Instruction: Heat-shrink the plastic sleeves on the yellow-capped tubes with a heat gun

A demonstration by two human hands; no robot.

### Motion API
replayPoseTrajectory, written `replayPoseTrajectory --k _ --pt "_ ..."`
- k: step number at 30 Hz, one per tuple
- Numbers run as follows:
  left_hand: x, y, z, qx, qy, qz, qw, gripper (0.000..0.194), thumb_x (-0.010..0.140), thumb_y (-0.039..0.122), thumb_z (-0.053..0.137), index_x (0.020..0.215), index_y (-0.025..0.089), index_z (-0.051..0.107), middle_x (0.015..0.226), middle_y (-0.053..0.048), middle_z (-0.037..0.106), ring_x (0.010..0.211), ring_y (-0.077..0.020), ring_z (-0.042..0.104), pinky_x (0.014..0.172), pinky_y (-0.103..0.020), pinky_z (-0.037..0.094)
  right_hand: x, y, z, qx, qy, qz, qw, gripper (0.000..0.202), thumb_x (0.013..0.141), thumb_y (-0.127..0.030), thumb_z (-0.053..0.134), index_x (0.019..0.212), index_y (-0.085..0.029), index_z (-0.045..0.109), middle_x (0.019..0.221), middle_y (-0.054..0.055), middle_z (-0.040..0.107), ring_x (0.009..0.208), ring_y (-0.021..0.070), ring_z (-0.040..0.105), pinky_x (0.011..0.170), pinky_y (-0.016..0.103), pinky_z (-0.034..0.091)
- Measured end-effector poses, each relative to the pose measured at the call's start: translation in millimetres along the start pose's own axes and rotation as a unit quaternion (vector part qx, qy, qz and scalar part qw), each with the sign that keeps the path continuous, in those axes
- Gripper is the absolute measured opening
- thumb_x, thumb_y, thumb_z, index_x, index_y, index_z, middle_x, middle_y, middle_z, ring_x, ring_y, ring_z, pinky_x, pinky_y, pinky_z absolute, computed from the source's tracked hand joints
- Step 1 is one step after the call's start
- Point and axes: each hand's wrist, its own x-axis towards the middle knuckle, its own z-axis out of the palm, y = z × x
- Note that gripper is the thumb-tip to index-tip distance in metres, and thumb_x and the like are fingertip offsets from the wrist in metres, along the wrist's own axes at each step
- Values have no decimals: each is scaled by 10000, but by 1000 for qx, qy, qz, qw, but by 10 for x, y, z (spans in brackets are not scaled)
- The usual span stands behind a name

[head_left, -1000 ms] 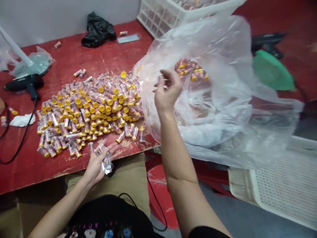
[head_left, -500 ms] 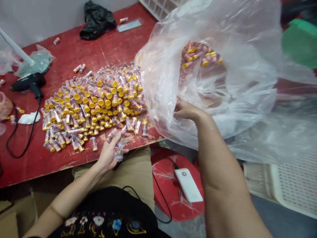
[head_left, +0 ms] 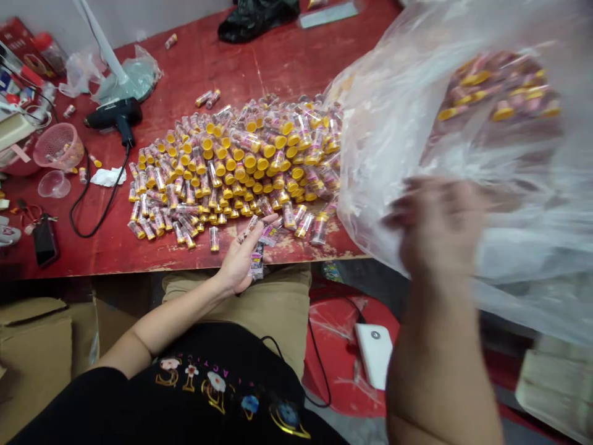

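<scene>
A heap of small clear tubes with yellow caps [head_left: 231, 167] lies on the red table [head_left: 194, 74]. At the table's front edge my left hand [head_left: 241, 256] is closed round several small printed sachets [head_left: 257, 259], its palm turned up. A big translucent plastic bag [head_left: 380, 142] stands to the right of the heap, with more capped tubes [head_left: 504, 86] visible inside it. My right hand [head_left: 435, 216] is in front of the bag's opening, smeared by motion; whether it holds anything cannot be made out.
A black heat gun [head_left: 113, 117] with its cord lies left of the heap, near a pink basket [head_left: 58, 146] and a lamp base [head_left: 132, 80]. A black bag [head_left: 257, 18] is at the back. On a red stool [head_left: 343, 321] below rests a white power bank [head_left: 375, 355].
The view has swung left, bringing more of the table's left side into sight. My right hand has drawn back and up from the bag's opening. My left hand still holds the sachets.
</scene>
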Motion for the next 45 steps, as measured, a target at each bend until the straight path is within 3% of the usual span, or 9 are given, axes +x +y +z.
replayPoseTrajectory --k 2,3,9,13,17,22,25,37,45 --pt "-37 -12 6 2 -2 2 1000 301 901 421 732 1128 232 791 1293 -65 716 772 -100 669 491 -140 465 -381 -107 335 69 -96 34 992 537 588 -582 924 939 -253 687 853 18 658 641 151 608 555 292 527" --pt "-52 -24 1 3 3 5 1000 299 877 420 760 1098 223 795 1264 -66 726 755 -93 663 493 -142 458 -546 -144 494 93 -125 42 987 570 547 -545 953 952 -240 693 884 25 687 727 175 661 629 307 570" --pt "-118 -97 -106 -30 148 60 987 366 650 381 936 817 149 706 781 -4 719 673 -88 664 438 -141 329 -979 -223 969 117 -79 39 989 370 707 -472 882 909 -208 721 807 18 696 719 155 668 688 289 574" --pt "-167 -71 -105 -57 153 69 984 463 595 433 962 722 150 619 646 44 639 567 -50 594 438 -135 328 -1017 -204 1076 158 -71 61 983 331 795 -501 812 877 -210 676 682 -29 571 544 95 508 527 222 464" --pt "-176 17 -85 -85 158 57 982 490 595 432 967 721 158 580 658 57 614 580 -55 591 440 -138 351 -1015 -226 1046 262 -103 104 954 372 846 -570 730 1022 -249 661 743 -35 528 551 92 469 523 226 448" --pt "-167 116 -98 -92 160 2 983 410 673 371 942 788 148 618 725 48 626 594 -59 604 449 -148 385 -1079 -358 814 255 -54 56 964 341 835 -538 759 1049 -277 715 953 27 643 883 182 642 918 371 547" --pt "-184 106 -91 -98 144 -8 985 373 695 347 932 837 146 652 743 50 626 574 -55 595 438 -153 397 -1141 -398 761 265 -3 27 964 354 770 -523 836 1028 -298 746 992 32 677 955 207 668 981 410 539" --pt "-206 -1 -131 -92 104 -12 990 406 673 375 950 854 159 657 740 59 621 600 -64 604 510 -165 517 -1267 -381 862 311 67 77 945 261 769 -375 875 975 -299 735 1035 -1 709 867 136 677 733 258 582" --pt "-184 -17 -99 -100 102 -41 989 406 754 443 894 959 175 668 917 -30 733 873 -193 752 605 -208 585 -1360 -361 815 253 92 48 962 368 735 -490 874 961 -274 680 999 12 692 602 106 565 536 256 508"
